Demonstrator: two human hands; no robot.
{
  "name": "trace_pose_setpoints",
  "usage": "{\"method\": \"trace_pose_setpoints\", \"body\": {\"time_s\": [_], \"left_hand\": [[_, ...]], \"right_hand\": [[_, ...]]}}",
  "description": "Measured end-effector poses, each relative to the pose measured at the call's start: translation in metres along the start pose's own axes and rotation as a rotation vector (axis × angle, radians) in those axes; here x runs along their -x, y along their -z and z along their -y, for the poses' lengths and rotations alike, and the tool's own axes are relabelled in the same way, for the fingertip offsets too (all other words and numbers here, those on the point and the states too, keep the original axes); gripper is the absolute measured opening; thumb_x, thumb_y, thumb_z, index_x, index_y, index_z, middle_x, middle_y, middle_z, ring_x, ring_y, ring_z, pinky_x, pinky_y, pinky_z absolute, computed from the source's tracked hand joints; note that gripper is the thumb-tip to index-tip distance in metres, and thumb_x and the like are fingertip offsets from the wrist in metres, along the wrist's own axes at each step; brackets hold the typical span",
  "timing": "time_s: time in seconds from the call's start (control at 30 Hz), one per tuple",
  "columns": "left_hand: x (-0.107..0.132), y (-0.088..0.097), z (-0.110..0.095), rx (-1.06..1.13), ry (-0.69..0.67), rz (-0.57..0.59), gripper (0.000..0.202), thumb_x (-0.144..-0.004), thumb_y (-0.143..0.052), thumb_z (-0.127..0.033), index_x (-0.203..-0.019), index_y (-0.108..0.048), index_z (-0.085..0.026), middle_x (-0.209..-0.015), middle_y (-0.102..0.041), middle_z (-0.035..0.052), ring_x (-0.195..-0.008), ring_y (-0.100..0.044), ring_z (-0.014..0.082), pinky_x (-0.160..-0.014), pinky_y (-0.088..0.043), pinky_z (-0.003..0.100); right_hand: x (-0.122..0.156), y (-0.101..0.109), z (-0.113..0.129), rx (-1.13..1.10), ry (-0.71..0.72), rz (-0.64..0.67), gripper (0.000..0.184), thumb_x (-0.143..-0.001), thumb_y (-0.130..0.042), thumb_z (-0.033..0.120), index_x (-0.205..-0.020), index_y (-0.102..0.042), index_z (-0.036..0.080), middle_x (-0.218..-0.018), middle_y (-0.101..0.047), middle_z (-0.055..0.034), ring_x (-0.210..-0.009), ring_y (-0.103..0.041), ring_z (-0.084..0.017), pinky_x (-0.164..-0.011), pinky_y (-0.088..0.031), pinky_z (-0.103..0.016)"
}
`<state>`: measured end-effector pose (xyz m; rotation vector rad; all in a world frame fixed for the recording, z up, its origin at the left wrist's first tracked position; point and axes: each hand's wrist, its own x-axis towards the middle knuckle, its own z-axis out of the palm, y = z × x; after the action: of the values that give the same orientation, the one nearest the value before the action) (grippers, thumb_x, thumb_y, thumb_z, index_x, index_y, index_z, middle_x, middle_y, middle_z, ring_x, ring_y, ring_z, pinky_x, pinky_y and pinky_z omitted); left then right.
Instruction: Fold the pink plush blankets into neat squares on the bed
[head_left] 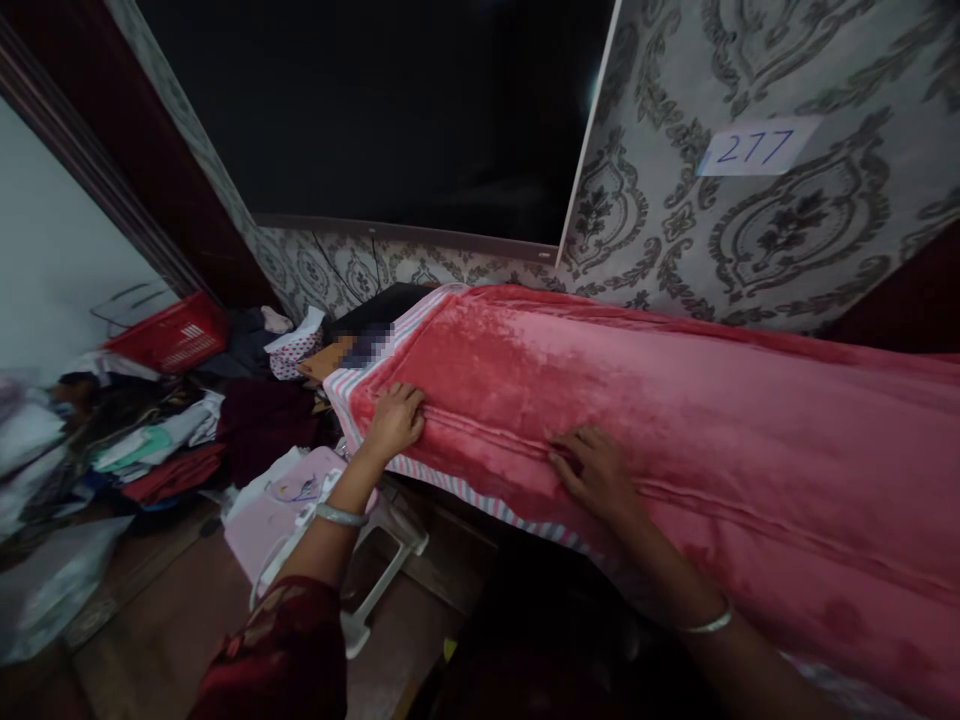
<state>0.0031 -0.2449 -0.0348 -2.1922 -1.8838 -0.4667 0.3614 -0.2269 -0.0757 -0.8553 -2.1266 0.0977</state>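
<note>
A red and pink plush blanket (675, 400) lies spread over a long dark table, with a raised fold running along its length. At the blanket's left end, my left hand (397, 418) is closed on the fold, fingers curled. Farther right along the same fold, my right hand (596, 470) pinches the plush between thumb and fingers. Under the blanket, a striped cloth (480, 502) in pink, white and grey shows along the front and left edges.
A large dark television (390, 110) hangs above the table. Left are a red basket (169, 335), piled clothes (165, 440) and a plastic bag (60, 580). A white stool (382, 575) and a pink board-like item (289, 500) stand below my left arm.
</note>
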Motion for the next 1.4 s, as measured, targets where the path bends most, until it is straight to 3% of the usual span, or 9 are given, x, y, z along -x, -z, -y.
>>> {"method": "trace_pose_setpoints", "body": {"time_s": [0.17, 0.33, 0.47, 0.67, 0.8, 0.93, 1.1, 1.23, 1.4], "left_hand": [[0.003, 0.011, 0.015, 0.104, 0.041, -0.109, 0.023, -0.08, -0.048, -0.02, -0.091, -0.068, -0.018, -0.088, -0.066, 0.0094, -0.089, -0.061, 0.0255, -0.087, -0.049, 0.041], [-0.013, 0.014, 0.012, -0.002, 0.152, -0.133, 0.052, -0.094, -0.042, -0.036, -0.139, -0.056, -0.012, -0.145, -0.055, 0.0177, -0.138, -0.045, 0.0317, -0.114, -0.036, 0.049], [-0.013, -0.006, 0.007, -0.073, 0.232, 0.052, 0.056, -0.095, -0.043, -0.041, -0.145, -0.053, -0.017, -0.157, -0.043, 0.0169, -0.149, -0.031, 0.0381, -0.118, -0.024, 0.064], [-0.01, -0.011, 0.021, 0.128, 0.303, 0.021, 0.047, -0.091, -0.051, -0.037, -0.133, -0.064, -0.02, -0.155, -0.046, 0.0168, -0.148, -0.034, 0.0366, -0.118, -0.028, 0.06], [-0.013, 0.005, 0.034, 0.366, 0.547, -0.149, 0.035, -0.083, -0.057, -0.032, -0.112, -0.07, -0.017, -0.136, -0.061, 0.0184, -0.132, -0.053, 0.034, -0.114, -0.037, 0.048], [-0.023, 0.017, 0.048, 0.473, 0.742, -0.174, 0.024, -0.07, -0.068, -0.027, -0.093, -0.068, -0.018, -0.098, -0.073, 0.0153, -0.113, -0.065, 0.036, -0.099, -0.048, 0.044], [-0.035, 0.031, 0.058, 0.733, 0.966, -0.129, 0.023, -0.063, -0.078, -0.029, -0.062, -0.055, -0.022, -0.048, -0.053, 0.0018, -0.067, -0.067, 0.0293, -0.057, -0.051, 0.034], [-0.037, 0.041, 0.048, 0.975, 1.04, -0.105, 0.031, -0.066, -0.079, -0.029, -0.056, -0.05, -0.021, -0.044, -0.049, 0.0007, -0.048, -0.057, 0.0215, -0.044, -0.047, 0.031], [-0.057, 0.059, 0.019, 1.124, 0.946, -0.182, 0.016, -0.071, -0.073, -0.021, -0.067, -0.058, -0.017, -0.06, -0.061, 0.0023, -0.061, -0.065, 0.0203, -0.057, -0.057, 0.033]], "right_hand": [[0.0, 0.003, 0.002, 0.016, 0.015, -0.066, 0.025, -0.099, -0.051, 0.032, -0.1, -0.072, 0.019, -0.091, -0.068, -0.0097, -0.088, -0.06, -0.024, -0.08, -0.048, -0.039], [0.001, -0.001, 0.002, 0.127, 0.059, 0.084, 0.04, -0.097, -0.055, 0.035, -0.133, -0.064, 0.02, -0.137, -0.063, -0.0128, -0.127, -0.053, -0.031, -0.104, -0.042, -0.051], [0.004, -0.004, 0.001, 0.042, 0.089, 0.126, 0.028, -0.098, -0.055, 0.03, -0.119, -0.071, 0.022, -0.128, -0.07, -0.0096, -0.121, -0.06, -0.027, -0.103, -0.045, -0.048], [0.0, 0.0, 0.01, -0.072, 0.097, 0.028, 0.019, -0.097, -0.054, 0.025, -0.101, -0.072, 0.021, -0.104, -0.075, -0.0086, -0.097, -0.066, -0.023, -0.09, -0.052, -0.044], [-0.003, -0.002, 0.012, -0.084, 0.095, 0.0, 0.016, -0.096, -0.054, 0.023, -0.101, -0.069, 0.021, -0.1, -0.074, -0.0077, -0.094, -0.066, -0.023, -0.091, -0.052, -0.046], [-0.003, -0.006, 0.01, -0.099, 0.095, -0.009, 0.015, -0.095, -0.055, 0.022, -0.101, -0.068, 0.021, -0.099, -0.073, -0.0074, -0.094, -0.066, -0.023, -0.088, -0.052, -0.044], [-0.004, -0.007, 0.01, -0.121, 0.085, 0.001, 0.015, -0.096, -0.054, 0.021, -0.098, -0.069, 0.02, -0.099, -0.073, -0.007, -0.092, -0.065, -0.022, -0.088, -0.052, -0.043], [-0.006, -0.007, 0.01, -0.14, 0.056, 0.009, 0.015, -0.095, -0.056, 0.021, -0.098, -0.07, 0.02, -0.098, -0.073, -0.0066, -0.092, -0.065, -0.021, -0.087, -0.052, -0.042], [-0.009, -0.008, 0.011, -0.133, 0.019, 0.006, 0.014, -0.091, -0.058, 0.021, -0.097, -0.071, 0.021, -0.097, -0.074, -0.0064, -0.093, -0.065, -0.022, -0.091, -0.051, -0.043]]}}
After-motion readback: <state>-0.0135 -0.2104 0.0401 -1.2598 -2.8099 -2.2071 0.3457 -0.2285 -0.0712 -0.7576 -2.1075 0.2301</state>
